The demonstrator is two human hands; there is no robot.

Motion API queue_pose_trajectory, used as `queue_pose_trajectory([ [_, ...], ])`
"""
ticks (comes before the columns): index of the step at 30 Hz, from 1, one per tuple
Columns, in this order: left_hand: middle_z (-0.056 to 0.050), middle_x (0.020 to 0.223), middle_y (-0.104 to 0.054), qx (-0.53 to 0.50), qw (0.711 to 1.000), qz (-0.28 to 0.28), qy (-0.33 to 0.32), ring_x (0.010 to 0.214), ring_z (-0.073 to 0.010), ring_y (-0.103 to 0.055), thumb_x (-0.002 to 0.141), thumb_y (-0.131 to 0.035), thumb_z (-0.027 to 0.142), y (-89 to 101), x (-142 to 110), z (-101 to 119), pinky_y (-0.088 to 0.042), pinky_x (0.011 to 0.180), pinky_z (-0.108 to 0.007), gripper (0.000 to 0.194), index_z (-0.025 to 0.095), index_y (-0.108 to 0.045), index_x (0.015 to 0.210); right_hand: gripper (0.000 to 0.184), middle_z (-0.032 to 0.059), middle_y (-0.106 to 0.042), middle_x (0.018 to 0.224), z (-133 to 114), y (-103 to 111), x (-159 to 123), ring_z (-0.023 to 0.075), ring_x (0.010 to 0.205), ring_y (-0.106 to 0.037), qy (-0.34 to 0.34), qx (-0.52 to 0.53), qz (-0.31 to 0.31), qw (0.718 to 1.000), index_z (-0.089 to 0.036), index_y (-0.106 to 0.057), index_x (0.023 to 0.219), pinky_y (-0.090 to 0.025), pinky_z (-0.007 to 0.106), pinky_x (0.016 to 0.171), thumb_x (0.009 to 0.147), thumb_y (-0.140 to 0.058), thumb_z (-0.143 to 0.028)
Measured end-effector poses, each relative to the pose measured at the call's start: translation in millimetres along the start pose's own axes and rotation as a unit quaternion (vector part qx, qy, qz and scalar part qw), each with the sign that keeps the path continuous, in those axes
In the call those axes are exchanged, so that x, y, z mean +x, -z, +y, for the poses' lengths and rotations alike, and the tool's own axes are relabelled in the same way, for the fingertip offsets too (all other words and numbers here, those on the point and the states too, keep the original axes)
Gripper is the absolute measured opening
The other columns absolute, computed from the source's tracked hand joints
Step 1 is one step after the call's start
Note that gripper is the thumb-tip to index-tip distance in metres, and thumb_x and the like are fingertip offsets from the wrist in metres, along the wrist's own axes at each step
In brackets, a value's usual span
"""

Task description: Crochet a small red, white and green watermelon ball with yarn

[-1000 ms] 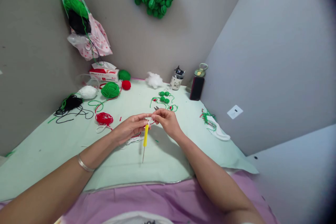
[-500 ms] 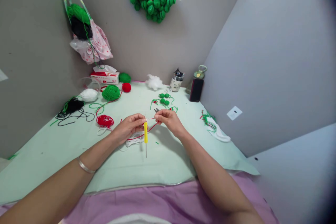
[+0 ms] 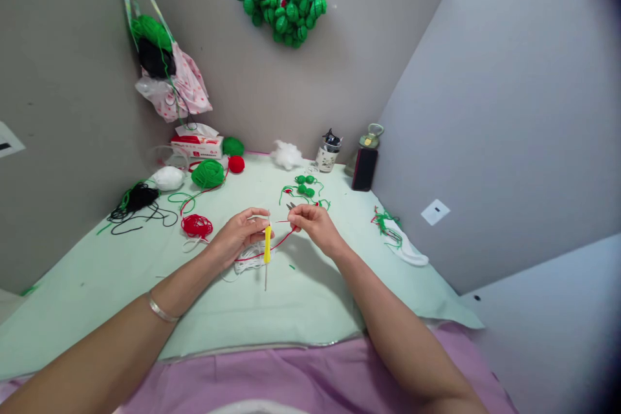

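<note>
Over the middle of the table, my left hand (image 3: 239, 234) pinches a crochet hook (image 3: 268, 246) with a yellow handle, held upright. Its metal ends stick out above and below the handle. My right hand (image 3: 314, 225) is closed on red yarn (image 3: 286, 238), and a short red end points from its fingertips toward the hook. The longer strand sags behind the handle to the left. A white yarn bundle (image 3: 248, 260) lies below my left hand. Grey scissor tips (image 3: 290, 206) show just behind my right fingers; the rest is hidden. Small work at the left fingertips cannot be made out.
Red yarn (image 3: 196, 226), black yarn (image 3: 140, 199) and green yarn (image 3: 207, 173) lie left. Behind are a tissue box (image 3: 198, 146), white stuffing (image 3: 287, 154), a cup (image 3: 326, 158) and a phone (image 3: 365, 169). Small green crocheted pieces (image 3: 305, 190) sit beyond my hands.
The red yarn end now stands apart from the hook, where a thin strand ran between the hands before. The hook's lower end has tilted slightly left. The whole view has shifted a little.
</note>
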State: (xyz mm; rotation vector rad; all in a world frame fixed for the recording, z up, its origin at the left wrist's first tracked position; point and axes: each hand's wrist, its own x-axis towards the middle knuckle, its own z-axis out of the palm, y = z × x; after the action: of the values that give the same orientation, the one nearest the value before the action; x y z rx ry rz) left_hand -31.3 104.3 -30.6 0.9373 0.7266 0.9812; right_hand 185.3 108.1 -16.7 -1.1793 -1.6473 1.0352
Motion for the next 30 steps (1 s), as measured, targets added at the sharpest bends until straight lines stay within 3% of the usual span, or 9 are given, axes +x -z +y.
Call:
queue_pose_trajectory([
  [5,-0.002,0.078,-0.073,-0.017,1.0,-0.004,0.007,0.072,-0.014,-0.072,0.08,-0.085,0.018,5.1,4,-1,-0.06,0.075,-0.024,0.015,0.012,-0.072,0.086,0.024,0.0067,-0.069,0.09,14,6,4,0.0208,0.087,-0.062,-0.012,-0.136,0.054,0.989,-0.019,-0.066,0.094,-0.051,0.034,0.079,0.094,-0.057,-0.041],
  [9,-0.002,0.088,-0.072,-0.029,0.999,-0.01,0.011,0.077,-0.0157,-0.071,0.093,-0.073,0.021,11.8,7,-2,-0.062,0.073,-0.032,0.009,0.013,-0.07,0.096,0.017,0.0142,-0.064,0.121,27,9,8,0.0299,0.12,-0.055,-0.033,-0.25,0.098,0.963,-0.02,-0.067,0.106,-0.048,0.042,0.095,0.089,-0.068,-0.024],
  [12,-0.006,0.106,-0.072,-0.036,0.999,-0.01,0.02,0.085,-0.018,-0.071,0.098,-0.068,0.027,16.5,9,-3,-0.062,0.074,-0.035,0.019,0.014,-0.068,0.113,0.011,0.0142,-0.067,0.117,32,10,11,0.0299,0.119,-0.059,-0.053,-0.291,0.085,0.952,-0.017,-0.069,0.1,-0.05,0.045,0.098,0.09,-0.071,-0.021],
  [16,-0.009,0.118,-0.07,-0.049,0.999,-0.004,0.017,0.094,-0.0212,-0.071,0.098,-0.067,0.03,20.5,11,-2,-0.062,0.079,-0.039,0.028,0.016,-0.066,0.123,0.031,0.01,-0.066,0.129,30,15,13,0.0239,0.112,-0.067,-0.053,-0.279,0.094,0.954,-0.018,-0.064,0.124,-0.058,0.046,0.096,0.099,-0.065,-0.037],
  [18,-0.009,0.121,-0.069,-0.058,0.998,0.003,0.008,0.097,-0.0222,-0.07,0.098,-0.067,0.031,21.5,12,-1,-0.062,0.081,-0.041,0.03,0.016,-0.065,0.124,0.031,0.0092,-0.068,0.121,23,17,12,0.0213,0.103,-0.067,-0.044,-0.244,0.107,0.963,-0.018,-0.064,0.123,-0.059,0.042,0.089,0.103,-0.057,-0.04],
  [20,-0.01,0.122,-0.069,-0.067,0.998,0.009,-0.001,0.099,-0.0227,-0.07,0.098,-0.067,0.031,21.9,12,0,-0.062,0.082,-0.042,0.031,0.016,-0.065,0.125,0.038,0.0066,-0.067,0.097,13,17,7,0.018,0.084,-0.063,-0.032,-0.193,0.101,0.976,-0.017,-0.066,0.116,-0.055,0.033,0.074,0.107,-0.041,-0.045],
  [23,-0.009,0.12,-0.069,-0.083,0.996,0.017,-0.013,0.096,-0.0218,-0.07,0.098,-0.067,0.031,21.0,11,2,-0.062,0.08,-0.04,0.03,0.016,-0.065,0.124,0.057,-0.0009,-0.052,0.068,-5,10,-5,0.0135,0.058,-0.045,-0.012,-0.103,0.035,0.994,-0.018,-0.068,0.108,-0.039,0.026,0.053,0.106,-0.027,-0.058],
  [26,-0.007,0.111,-0.071,-0.102,0.994,0.021,-0.025,0.087,-0.0186,-0.07,0.098,-0.067,0.028,18.3,9,5,-0.062,0.075,-0.036,0.023,0.015,-0.067,0.117,0.058,-0.0052,-0.037,0.059,-18,1,-15,0.0116,0.053,-0.033,-0.007,-0.04,-0.03,0.999,-0.017,-0.072,0.098,-0.026,0.025,0.049,0.1,-0.04,-0.066],
  [30,-0.002,0.093,-0.072,-0.127,0.991,0.02,-0.04,0.076,-0.0143,-0.07,0.095,-0.071,0.019,12.9,6,9,-0.062,0.07,-0.03,0.008,0.013,-0.069,0.1,0.05,-0.0055,-0.036,0.06,-21,-6,-18,0.0112,0.056,-0.031,-0.015,0.003,-0.054,0.998,-0.017,-0.075,0.089,-0.022,0.026,0.051,0.093,-0.056,-0.064],
])
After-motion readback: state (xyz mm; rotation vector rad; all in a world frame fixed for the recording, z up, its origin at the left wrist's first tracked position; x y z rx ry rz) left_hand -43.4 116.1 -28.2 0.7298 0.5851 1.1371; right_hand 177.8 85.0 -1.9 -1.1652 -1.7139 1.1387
